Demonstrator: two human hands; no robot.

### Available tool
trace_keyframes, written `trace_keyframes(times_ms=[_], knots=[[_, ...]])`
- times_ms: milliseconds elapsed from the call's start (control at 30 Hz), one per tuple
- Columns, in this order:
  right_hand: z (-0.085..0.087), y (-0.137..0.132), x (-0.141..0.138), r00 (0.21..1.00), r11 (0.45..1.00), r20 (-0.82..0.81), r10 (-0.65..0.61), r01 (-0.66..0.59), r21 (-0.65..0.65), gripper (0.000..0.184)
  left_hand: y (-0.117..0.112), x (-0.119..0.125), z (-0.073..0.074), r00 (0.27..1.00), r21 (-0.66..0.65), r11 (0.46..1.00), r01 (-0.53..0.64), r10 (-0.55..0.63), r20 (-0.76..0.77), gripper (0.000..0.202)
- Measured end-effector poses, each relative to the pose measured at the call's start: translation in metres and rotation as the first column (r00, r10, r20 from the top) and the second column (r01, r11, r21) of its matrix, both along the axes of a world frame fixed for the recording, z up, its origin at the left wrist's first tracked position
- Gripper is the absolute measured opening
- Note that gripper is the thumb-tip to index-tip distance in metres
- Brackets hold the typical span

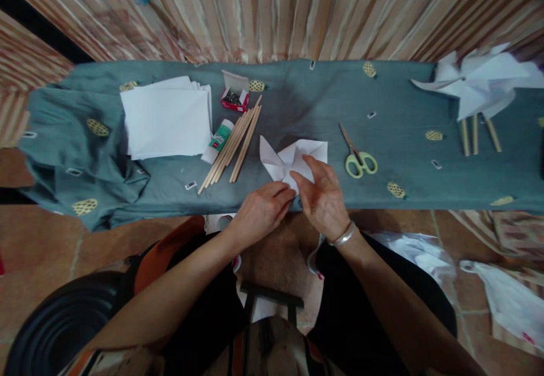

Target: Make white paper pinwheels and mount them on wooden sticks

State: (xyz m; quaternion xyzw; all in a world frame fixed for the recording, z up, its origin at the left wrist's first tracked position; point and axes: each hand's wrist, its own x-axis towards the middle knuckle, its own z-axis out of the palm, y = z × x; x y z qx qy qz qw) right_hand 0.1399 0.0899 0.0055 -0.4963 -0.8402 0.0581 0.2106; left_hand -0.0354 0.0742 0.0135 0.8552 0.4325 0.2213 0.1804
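Note:
A white paper pinwheel (276, 161), partly folded, lies at the front edge of the cloth-covered table. My left hand (266, 206) pinches its near edge, fingers pressed together. Over its right side hovers my right hand (321, 192), thumb and forefinger apart and curved; my hand hides part of the paper. Green-handled scissors (359, 161) lie just to the right, points away from me. Left of the paper are several thin wooden sticks (238, 141) in a loose bundle, a glue stick (218, 140) beside them, and an open red box (235, 97) of small dark pins.
A stack of white paper (165, 118) lies on the left of the green tablecloth (297, 93). Finished pinwheels (471, 81) on sticks lie at the far right. A striped curtain (272, 13) hangs behind. On the floor are a white plastic bag (510, 297) and a black stool (63, 325).

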Motion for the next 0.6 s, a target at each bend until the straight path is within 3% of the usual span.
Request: trace_keyframes(times_ms=[267,600], knots=[[-0.0012,-0.0005,-0.0021,1.000,1.000,-0.006,-0.009,0.009,0.009,0.026,-0.0001,-0.0002,0.0016,1.000,-0.008,1.000,0.007,-0.007,0.001,0.022],[-0.0022,-0.0012,-0.0005,0.962,0.997,-0.262,-0.079,0.069,-0.046,0.024,-0.0019,-0.0003,0.0000,1.000,0.026,1.000,-0.001,0.001,0.005,0.023]])
